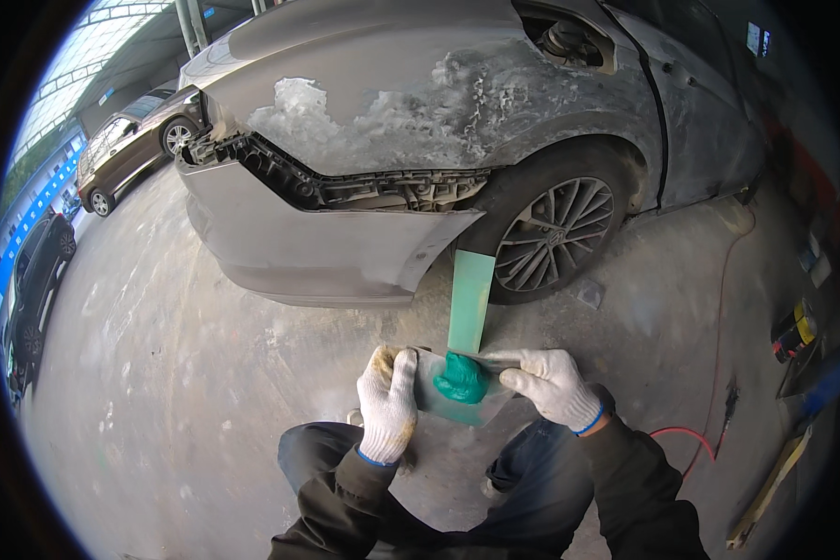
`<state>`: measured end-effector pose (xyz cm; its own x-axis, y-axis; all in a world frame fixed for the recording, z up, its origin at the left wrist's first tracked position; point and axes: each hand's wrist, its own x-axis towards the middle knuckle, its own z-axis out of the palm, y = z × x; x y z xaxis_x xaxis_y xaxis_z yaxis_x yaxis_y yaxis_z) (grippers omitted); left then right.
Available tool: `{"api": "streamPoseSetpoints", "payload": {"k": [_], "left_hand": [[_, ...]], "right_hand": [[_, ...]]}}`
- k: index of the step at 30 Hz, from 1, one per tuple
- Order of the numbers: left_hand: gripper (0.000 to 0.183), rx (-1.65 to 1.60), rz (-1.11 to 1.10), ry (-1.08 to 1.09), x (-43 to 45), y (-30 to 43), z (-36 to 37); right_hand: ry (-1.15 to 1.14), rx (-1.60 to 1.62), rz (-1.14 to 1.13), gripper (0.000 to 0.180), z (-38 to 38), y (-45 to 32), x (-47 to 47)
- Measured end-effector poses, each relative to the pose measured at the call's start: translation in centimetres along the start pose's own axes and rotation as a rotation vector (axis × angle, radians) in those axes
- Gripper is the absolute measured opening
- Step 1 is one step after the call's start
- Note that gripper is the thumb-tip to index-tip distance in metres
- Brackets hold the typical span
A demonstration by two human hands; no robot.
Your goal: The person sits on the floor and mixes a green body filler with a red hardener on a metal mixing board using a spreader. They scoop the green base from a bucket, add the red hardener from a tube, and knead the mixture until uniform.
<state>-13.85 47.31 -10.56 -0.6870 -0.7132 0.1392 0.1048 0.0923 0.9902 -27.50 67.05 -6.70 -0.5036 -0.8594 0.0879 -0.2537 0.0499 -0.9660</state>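
My left hand (388, 402), in a white knitted glove, grips the left edge of a flat mixing plate (425, 402). A mound of green body filler (462, 379) lies on this plate. My gloved right hand (550, 386) holds a thin-bladed spreader (497, 361) by its right end, the blade at the upper edge of the filler. A light green strip (472, 301) stretches from the filler towards the wheel; how it is supported cannot be told. Beyond both hands stands a grey car, its rear fender (392, 119) patched with pale, rough, sanded areas.
The car's bumper (308, 245) hangs partly detached, with black brackets showing. Right of centre is the rear wheel (556, 234). A red hose (686, 432) runs over the floor at the right, near a can (794, 331) and a long strip (770, 490). Other cars stand at the far left.
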Motion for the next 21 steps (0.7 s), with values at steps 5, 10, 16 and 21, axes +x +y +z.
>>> {"api": "streamPoseSetpoints", "payload": {"k": [5,10,16,21], "left_hand": [[0.023,0.007,-0.053,-0.005,0.7,-0.3,0.1],[0.024,-0.107,-0.026,0.083,0.5,-0.7,1.2],[0.025,-0.168,-0.123,0.16,0.9,-2.1,1.3],[0.025,-0.036,-0.056,0.131,-0.4,-2.3,1.1]], "right_hand": [[0.13,-0.696,-0.434,0.024,-0.7,1.1,0.8],[0.375,-0.978,-0.639,0.019,3.2,-1.9,0.1],[0.223,-0.892,-0.616,0.023,5.3,0.4,-1.2],[0.38,-0.785,-0.567,0.03,3.6,-1.4,-0.4]]}}
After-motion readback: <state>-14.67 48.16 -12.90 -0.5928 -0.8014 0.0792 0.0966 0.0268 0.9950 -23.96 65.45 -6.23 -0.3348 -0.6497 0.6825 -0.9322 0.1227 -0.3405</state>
